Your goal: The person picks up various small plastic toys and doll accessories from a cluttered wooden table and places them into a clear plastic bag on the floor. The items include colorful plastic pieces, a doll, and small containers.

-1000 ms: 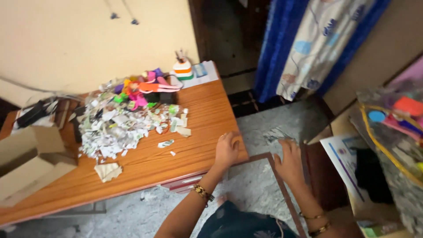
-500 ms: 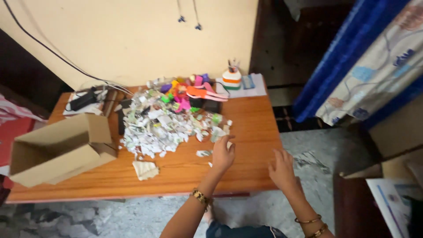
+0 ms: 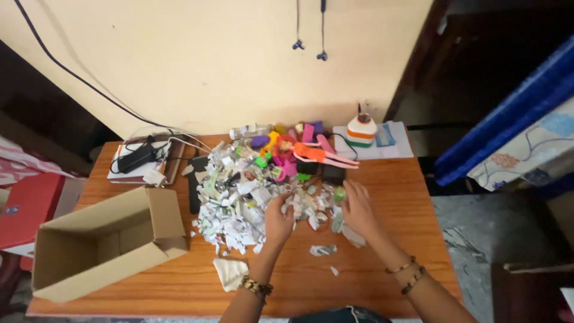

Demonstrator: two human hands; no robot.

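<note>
Reaching forward, both hands now rest on the near edge of a heap of torn paper scraps [image 3: 239, 200] spread over the middle of a wooden table [image 3: 382, 275]. Half a second ago the hands were lower, over bare wood short of the heap; a second ago they were at the table's right corner. They have closed in on the scraps, so the handling of the pile appears to be starting.

The left hand [image 3: 278, 220] lies palm down on the heap's front right part, its fingers curled loosely into the scraps; whether they pinch any piece cannot be told. The right hand [image 3: 360, 210] sits just beside it to the right, fingers slightly apart and pressed on a few outlying scraps at the heap's edge. Gold bangles circle both wrists.

A few stray scraps [image 3: 323, 250] lie on the wood just below the hands. Behind the heap sits a cluster of bright plastic clips and toys [image 3: 287, 152] in pink, orange, green and purple. An open cardboard box [image 3: 101, 239] lies on its side at the table's left, well apart from the hands. A black charger with cable [image 3: 137, 158] rests at the back left, and a striped white, orange and green holder [image 3: 361, 131] at the back right.
</note>
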